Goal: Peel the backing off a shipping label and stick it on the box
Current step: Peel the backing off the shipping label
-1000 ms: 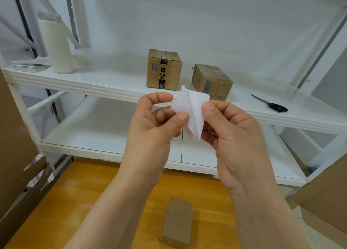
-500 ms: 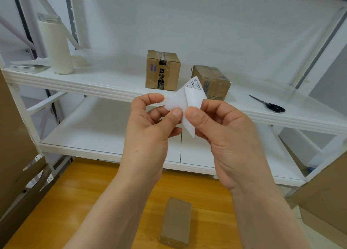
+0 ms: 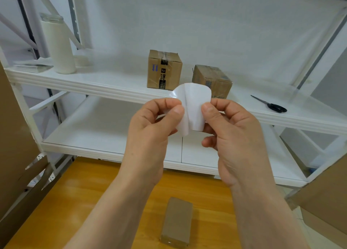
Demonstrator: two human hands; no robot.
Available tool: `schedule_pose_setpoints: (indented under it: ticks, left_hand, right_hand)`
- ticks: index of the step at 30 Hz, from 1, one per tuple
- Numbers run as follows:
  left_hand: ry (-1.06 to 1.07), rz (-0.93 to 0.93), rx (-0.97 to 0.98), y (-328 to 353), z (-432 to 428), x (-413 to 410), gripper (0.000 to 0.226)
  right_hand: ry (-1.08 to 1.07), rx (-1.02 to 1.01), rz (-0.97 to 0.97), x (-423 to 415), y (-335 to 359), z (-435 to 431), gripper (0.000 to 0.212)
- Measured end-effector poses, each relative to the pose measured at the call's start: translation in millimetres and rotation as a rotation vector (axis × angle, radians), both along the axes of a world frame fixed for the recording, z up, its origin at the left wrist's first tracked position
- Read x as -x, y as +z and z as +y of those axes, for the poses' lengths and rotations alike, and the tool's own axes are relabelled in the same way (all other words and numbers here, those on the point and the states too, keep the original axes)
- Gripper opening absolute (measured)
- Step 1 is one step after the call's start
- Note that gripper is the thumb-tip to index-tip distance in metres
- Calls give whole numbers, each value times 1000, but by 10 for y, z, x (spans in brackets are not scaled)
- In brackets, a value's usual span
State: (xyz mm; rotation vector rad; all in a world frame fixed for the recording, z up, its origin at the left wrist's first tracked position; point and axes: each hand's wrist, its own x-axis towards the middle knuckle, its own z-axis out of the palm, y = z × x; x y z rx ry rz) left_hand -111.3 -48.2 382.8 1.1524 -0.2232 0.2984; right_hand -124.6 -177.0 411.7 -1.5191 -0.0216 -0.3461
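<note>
Thumb and forefinger of the left hand (image 3: pixel 150 130) pinch the left edge of the small white paper shipping label (image 3: pixel 196 102). The right hand (image 3: pixel 236 136) pinches the right edge the same way, and the remaining fingers of both curl loosely behind. The sheet hangs in the air between the two hands, bowed toward the camera. Its long axis is roughly upright, and a seam runs top to bottom where one layer overlaps the other. Peeling looks partly done, though the white-on-white view does not show which layer is sticker and which is backing.

Forward of the hands, on the white metal upper shelf (image 3: pixel 93 85), stands a taped brown cardboard box (image 3: pixel 164 70), just left of the label's line and nearer the left hand. A scuffed brown cardboard box (image 3: pixel 212 78) sits beside it, nearer the right hand. A flat brown cardboard package (image 3: pixel 177 222) lies straight below, between the forearms, on the orange wooden surface (image 3: pixel 84 192), its length pointing away from the person. So the freed sticker must travel either forward or straight down.

Black-handled scissors (image 3: pixel 276 107) lie far right on the shelf, and a tall white tumbler (image 3: pixel 58 47) stands far left.
</note>
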Motion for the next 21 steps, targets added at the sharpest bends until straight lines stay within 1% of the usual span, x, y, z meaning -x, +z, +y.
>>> schedule_pose_setpoints:
  ticks: [2, 4, 9, 14, 16, 20, 21]
  left_hand:
    - [16, 4, -4, -18, 9, -2, 20]
    - [35, 7, -3, -25, 24, -15, 26]
    - [38, 0, -8, -18, 69, -42, 30]
    - [47, 13, -42, -38, 65, -36, 40]
    - [56, 35, -18, -48, 79, -50, 38]
    - [46, 86, 36, -68, 104, -90, 19]
    - [48, 90, 45, -75, 113, -99, 22]
  right_hand:
    - [7, -11, 4, 8, 8, -1, 7]
    - [4, -27, 8, 7, 14, -7, 8]
    - [-14, -76, 5, -14, 6, -12, 8]
    - [-1, -128, 6, -31, 16, 22, 12]
    - [9, -155, 10, -34, 22, 29, 13]
    - [44, -192, 28, -47, 9, 29, 11]
    - [53, -200, 33, -54, 2, 31, 10]
